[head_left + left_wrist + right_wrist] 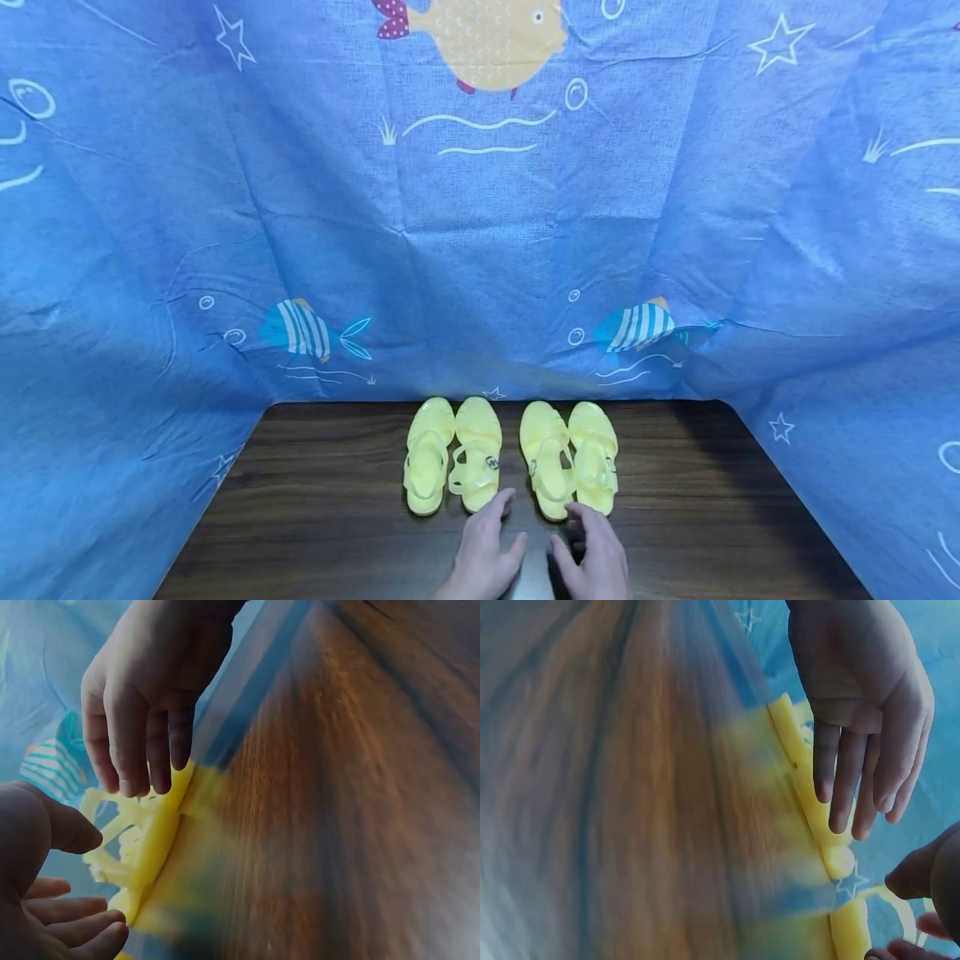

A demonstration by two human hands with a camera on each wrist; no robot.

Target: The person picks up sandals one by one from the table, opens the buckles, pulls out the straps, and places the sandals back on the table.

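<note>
Two pairs of pale yellow jelly sandals lie side by side in the head view, toes to the back. The left pair has an outer sandal (432, 417) and an inner sandal (478, 421); the right pair has an inner sandal (542, 425) and an outer sandal (592, 422). My left hand (483, 550) is just in front of the left pair's inner heel, fingers relaxed and holding nothing. Close to the right pair's heels is my right hand (597, 550), loosely bent and likewise holding nothing; whether its fingertips touch a heel I cannot tell.
The sandals stand on a dark brown wood-grain table (322, 500). A blue cloth (480, 267) printed with fish and stars hangs behind the table and along both sides. The table surface reflects the yellow sandals in both wrist views.
</note>
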